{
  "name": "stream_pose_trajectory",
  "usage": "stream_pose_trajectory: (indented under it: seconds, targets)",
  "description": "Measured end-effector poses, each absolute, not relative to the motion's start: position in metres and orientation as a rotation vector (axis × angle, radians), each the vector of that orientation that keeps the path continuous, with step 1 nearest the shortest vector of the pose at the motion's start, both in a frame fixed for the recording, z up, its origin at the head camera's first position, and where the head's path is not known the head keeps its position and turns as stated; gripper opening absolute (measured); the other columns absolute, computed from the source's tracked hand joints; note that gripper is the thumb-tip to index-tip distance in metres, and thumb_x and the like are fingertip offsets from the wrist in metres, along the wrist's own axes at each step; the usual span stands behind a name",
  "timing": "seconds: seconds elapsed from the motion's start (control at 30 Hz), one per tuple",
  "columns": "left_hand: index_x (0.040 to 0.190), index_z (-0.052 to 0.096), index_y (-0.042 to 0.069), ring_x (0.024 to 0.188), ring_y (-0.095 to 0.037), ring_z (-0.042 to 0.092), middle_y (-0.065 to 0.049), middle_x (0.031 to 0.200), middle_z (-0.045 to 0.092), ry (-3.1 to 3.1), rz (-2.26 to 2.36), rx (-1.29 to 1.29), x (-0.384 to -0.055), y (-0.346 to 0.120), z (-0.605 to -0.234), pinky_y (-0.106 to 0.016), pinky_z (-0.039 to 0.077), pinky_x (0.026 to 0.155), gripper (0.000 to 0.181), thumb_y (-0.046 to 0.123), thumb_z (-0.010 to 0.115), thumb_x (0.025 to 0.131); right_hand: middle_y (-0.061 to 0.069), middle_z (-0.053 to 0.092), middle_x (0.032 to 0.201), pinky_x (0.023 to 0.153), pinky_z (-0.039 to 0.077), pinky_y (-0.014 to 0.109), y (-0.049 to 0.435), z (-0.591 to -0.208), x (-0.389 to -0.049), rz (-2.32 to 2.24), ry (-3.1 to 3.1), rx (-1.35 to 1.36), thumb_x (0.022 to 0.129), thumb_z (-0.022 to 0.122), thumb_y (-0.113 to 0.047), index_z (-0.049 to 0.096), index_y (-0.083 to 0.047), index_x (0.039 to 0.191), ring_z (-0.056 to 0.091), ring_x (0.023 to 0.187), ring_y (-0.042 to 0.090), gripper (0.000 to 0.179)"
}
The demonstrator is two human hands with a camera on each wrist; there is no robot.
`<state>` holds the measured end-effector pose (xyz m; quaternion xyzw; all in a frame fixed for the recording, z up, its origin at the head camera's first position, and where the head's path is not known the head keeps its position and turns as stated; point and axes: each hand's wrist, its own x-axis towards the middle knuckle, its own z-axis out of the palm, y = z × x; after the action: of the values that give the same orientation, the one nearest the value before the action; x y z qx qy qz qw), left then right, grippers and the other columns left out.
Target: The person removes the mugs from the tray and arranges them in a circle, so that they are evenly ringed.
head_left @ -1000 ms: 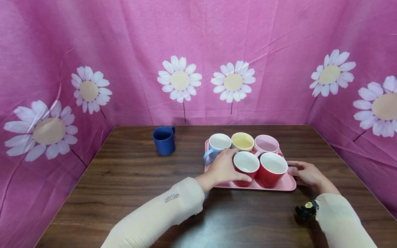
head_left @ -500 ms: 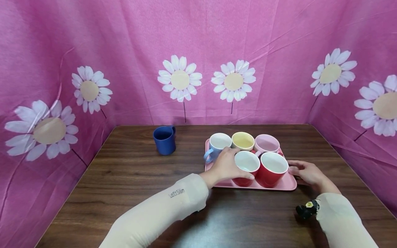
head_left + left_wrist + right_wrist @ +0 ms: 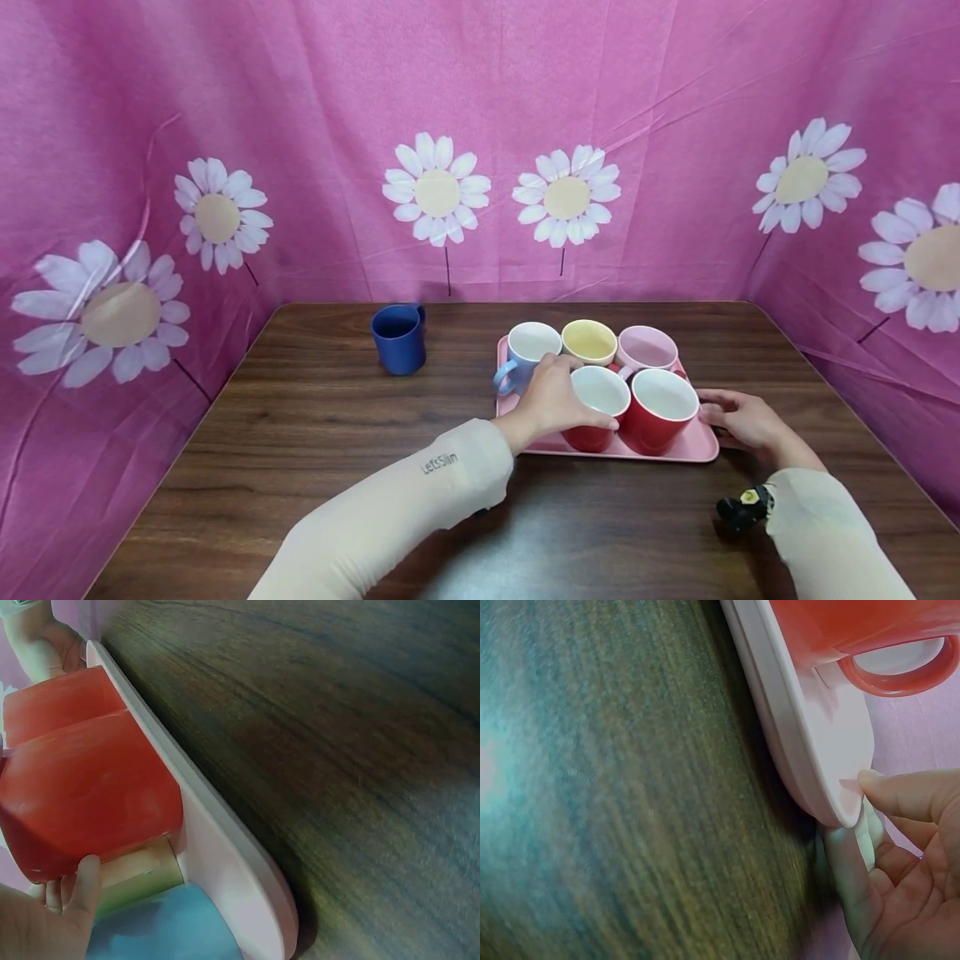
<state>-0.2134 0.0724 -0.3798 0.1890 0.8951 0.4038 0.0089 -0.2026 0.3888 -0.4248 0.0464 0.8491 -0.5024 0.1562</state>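
Observation:
In the head view, my left hand [image 3: 551, 402] holds a red mug [image 3: 589, 439] with a white inside, thumb in front and fingers behind it. This mug stands upright at the front of a pink tray [image 3: 693, 447], beside a second red mug [image 3: 651, 429]. At the tray's right end, my right hand [image 3: 742, 419] pinches the rim; in the right wrist view the thumb lies over the tray's edge [image 3: 847, 761], fingers beneath. A light blue mug [image 3: 519, 365], a yellow mug [image 3: 588, 342] and a pink mug [image 3: 648, 347] form the tray's back row.
A dark blue mug [image 3: 399, 343] stands on the wooden table [image 3: 322, 433], left of the tray and apart from it. Behind the table hangs a pink curtain [image 3: 495, 92] with large white flowers. A black device [image 3: 742, 508] sits at the right wrist.
My left hand and forearm have shifted slightly right, and the held red mug has moved a little toward the other red mug. The right hand keeps its hold on the tray.

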Motion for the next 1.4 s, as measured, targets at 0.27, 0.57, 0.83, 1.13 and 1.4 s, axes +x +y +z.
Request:
stream_pose_trajectory:
  seconds: [0.27, 0.57, 0.83, 1.13, 1.4]
  targets:
    - [0.114, 0.064, 0.008, 0.091, -0.01, 0.048, 0.002, 0.097, 0.052, 2.865, 1.203, 0.601, -0.214, 0.073, -0.38, -0.017, 0.044, 0.073, 0.075, 0.043, 0.091, 0.053, 0.023, 0.059, 0.118, 0.081, 0.052, 0.046, 0.39, -0.426, -0.203, -1.449, 2.422, 0.126, 0.096, 0.058, -0.017, 0.03, 0.014, 0.139, 0.06, 0.094, 0.016, 0.06]
    - [0.117, 0.062, 0.011, 0.088, -0.01, 0.048, 0.002, 0.097, 0.05, 2.923, 1.101, 0.607, -0.211, 0.071, -0.379, -0.018, 0.044, 0.071, 0.079, 0.047, 0.089, 0.052, 0.029, 0.054, 0.123, 0.081, 0.052, 0.047, 0.39, -0.425, -0.202, -1.434, 2.425, 0.113, 0.096, 0.057, -0.018, 0.03, 0.014, 0.139, 0.06, 0.101, 0.025, 0.059]
    - [0.119, 0.061, 0.011, 0.09, -0.011, 0.049, 0.001, 0.102, 0.05, 2.953, 1.083, 0.609, -0.208, 0.068, -0.372, -0.019, 0.045, 0.07, 0.081, 0.049, 0.087, 0.053, 0.031, 0.051, 0.126, 0.082, 0.051, 0.048, 0.39, -0.424, -0.203, -1.42, 2.427, 0.125, 0.096, 0.057, -0.018, 0.031, 0.014, 0.139, 0.06, 0.102, 0.028, 0.059]
    - [0.118, 0.061, 0.009, 0.097, -0.012, 0.048, 0.0, 0.107, 0.052, 2.975, 1.116, 0.616, -0.209, 0.063, -0.348, -0.019, 0.046, 0.069, 0.078, 0.049, 0.084, 0.056, 0.024, 0.057, 0.121, 0.082, 0.052, 0.047, 0.391, -0.425, -0.203, -1.438, 2.419, 0.121, 0.096, 0.057, -0.017, 0.031, 0.014, 0.138, 0.06, 0.098, 0.021, 0.058]
    - [0.117, 0.063, 0.017, 0.094, -0.01, 0.047, 0.003, 0.105, 0.05, 2.967, 1.159, 0.625, -0.211, 0.052, -0.317, -0.026, 0.046, 0.069, 0.071, 0.049, 0.085, 0.056, 0.032, 0.05, 0.127, 0.082, 0.051, 0.048, 0.39, -0.424, -0.203, -1.413, 2.428, 0.117, 0.097, 0.055, -0.017, 0.03, 0.014, 0.139, 0.059, 0.103, 0.028, 0.058]
